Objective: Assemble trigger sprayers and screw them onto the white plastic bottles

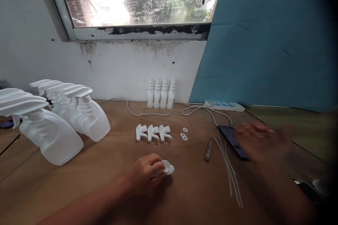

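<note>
My left hand (pixel 150 169), with a ring on one finger, is closed around a white spray trigger head (pixel 169 167) just above the table. Its round collar opening faces up; the hand hides the rest. On the right, my right hand (pixel 260 139) is smeared by motion over the edge of a dark phone (pixel 232 140), so its fingers do not show clearly. Beyond the left hand, three white trigger heads (pixel 151 133) lie in a row, with three flat white washers (pixel 184 134) to their right. A small screwdriver (pixel 208 151) and several thin white tubes (pixel 229 172) lie between the hands.
Several white spray bottles (pixel 91 117) with heads stand in rows at left. Several slim white bottles (pixel 161 95) stand against the wall. A cable (pixel 142 114) runs along the back to a power strip (pixel 224 105). A blue cloth (pixel 264 42) hangs at right.
</note>
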Motion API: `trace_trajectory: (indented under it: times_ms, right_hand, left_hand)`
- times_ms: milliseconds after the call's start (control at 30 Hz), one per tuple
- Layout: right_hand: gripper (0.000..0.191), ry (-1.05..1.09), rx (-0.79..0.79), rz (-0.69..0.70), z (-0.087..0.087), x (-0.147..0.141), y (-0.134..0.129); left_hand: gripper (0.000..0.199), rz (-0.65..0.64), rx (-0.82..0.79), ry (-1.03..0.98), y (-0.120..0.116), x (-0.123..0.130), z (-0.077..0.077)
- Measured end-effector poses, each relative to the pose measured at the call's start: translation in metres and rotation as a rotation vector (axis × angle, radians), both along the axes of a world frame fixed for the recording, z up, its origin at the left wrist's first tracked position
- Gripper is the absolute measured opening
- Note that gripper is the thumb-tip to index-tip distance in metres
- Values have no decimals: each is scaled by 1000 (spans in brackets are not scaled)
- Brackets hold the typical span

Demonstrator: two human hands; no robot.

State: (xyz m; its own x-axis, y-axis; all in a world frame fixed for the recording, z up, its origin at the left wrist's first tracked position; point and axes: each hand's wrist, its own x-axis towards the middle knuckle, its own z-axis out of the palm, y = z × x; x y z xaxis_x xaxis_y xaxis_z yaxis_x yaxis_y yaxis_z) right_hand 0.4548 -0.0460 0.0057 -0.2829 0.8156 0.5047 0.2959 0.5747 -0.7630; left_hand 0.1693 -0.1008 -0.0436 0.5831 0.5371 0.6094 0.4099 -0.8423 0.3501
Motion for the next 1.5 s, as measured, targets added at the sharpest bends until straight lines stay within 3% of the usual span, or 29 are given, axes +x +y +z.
trace_trajectory:
  times_ms: [100, 367, 467, 600, 767, 1500]
  right_hand:
    - [50, 45, -101, 3, 0, -5, 0]
    - [61, 191, -413, -37, 4, 19, 9]
    - [58, -31, -534, -10, -10, 4, 6]
    - [53, -413, -411, 81, -31, -16, 2]
    - [49, -568, -278, 110, -38, -16, 2]
    - [38, -684, -50, 69, -51, -21, -2]
  left_hand:
    - [5, 4, -2, 4, 0, 0, 1]
    - [5, 11, -6, 6, 0, 0, 2]
    - [5, 9, -3, 10, 0, 0, 1]
    - [6, 9, -18, 27, 0, 0, 2]
    - [9, 8, -32, 39, 0, -1, 2]
    - [11, 0, -6, 31, -1, 0, 1]
